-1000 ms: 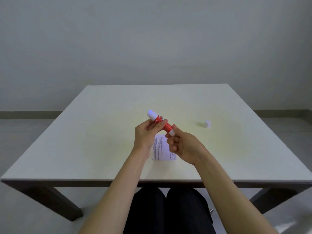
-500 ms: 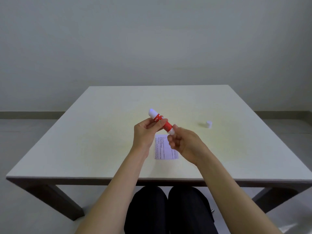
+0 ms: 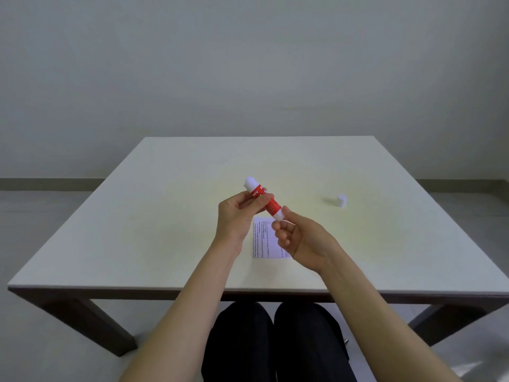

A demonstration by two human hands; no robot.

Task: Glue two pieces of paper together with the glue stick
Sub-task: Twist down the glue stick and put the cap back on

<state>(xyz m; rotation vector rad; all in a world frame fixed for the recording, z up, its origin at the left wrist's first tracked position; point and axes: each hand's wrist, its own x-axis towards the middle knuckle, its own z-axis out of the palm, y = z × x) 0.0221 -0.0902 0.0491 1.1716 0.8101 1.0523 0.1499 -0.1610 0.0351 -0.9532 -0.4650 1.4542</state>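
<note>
A red and white glue stick [image 3: 263, 198] is held tilted above the table, its white glue tip pointing up and to the left. My left hand [image 3: 237, 216] grips its red middle. My right hand [image 3: 300, 238] pinches the white base end with thumb and forefinger. Below the hands a small white paper with printed lines [image 3: 265, 241] lies flat on the table, partly covered by my right hand. I cannot tell whether it is one sheet or two stacked. The white cap [image 3: 341, 201] stands alone on the table to the right.
The pale square table [image 3: 137, 230] stands in front of a plain wall. Its near edge runs just above my knees [image 3: 275, 340]. Grey floor shows on both sides.
Both hands stay at the glue stick in nearly the same place. My right fingers have shifted slightly on the base end. The paper and cap have not moved.
</note>
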